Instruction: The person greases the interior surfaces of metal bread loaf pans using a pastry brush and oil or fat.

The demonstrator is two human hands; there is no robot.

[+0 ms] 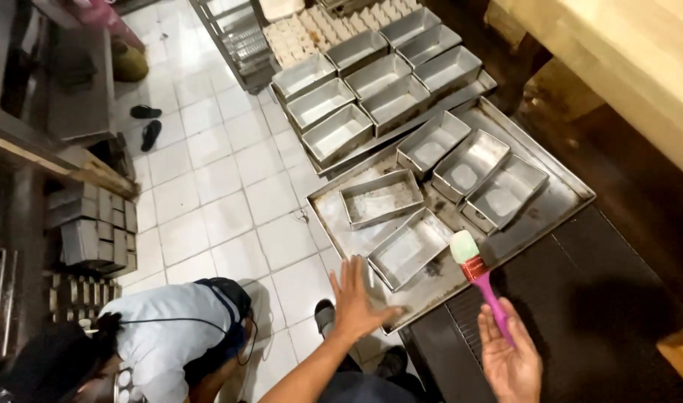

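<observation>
My right hand (510, 360) holds a pastry brush (477, 276) with a purple handle, a red collar and a pale silicone head, raised over the near edge of a large metal tray (562, 203). My left hand (359, 298) is open, fingers spread, and rests at the tray's near left corner beside an empty loaf tin (410, 248). Several more empty rectangular loaf tins (468, 164) sit on the same tray. A second tray (461, 93) behind it carries two rows of similar tins.
A person in a light shirt (162, 336) crouches on the white tiled floor at lower left. Stacked tins (95, 231) fill a shelf at left. A wire rack (237, 37) stands at the back, a wooden table (625, 52) at the right. Sandals (149, 123) lie on the floor.
</observation>
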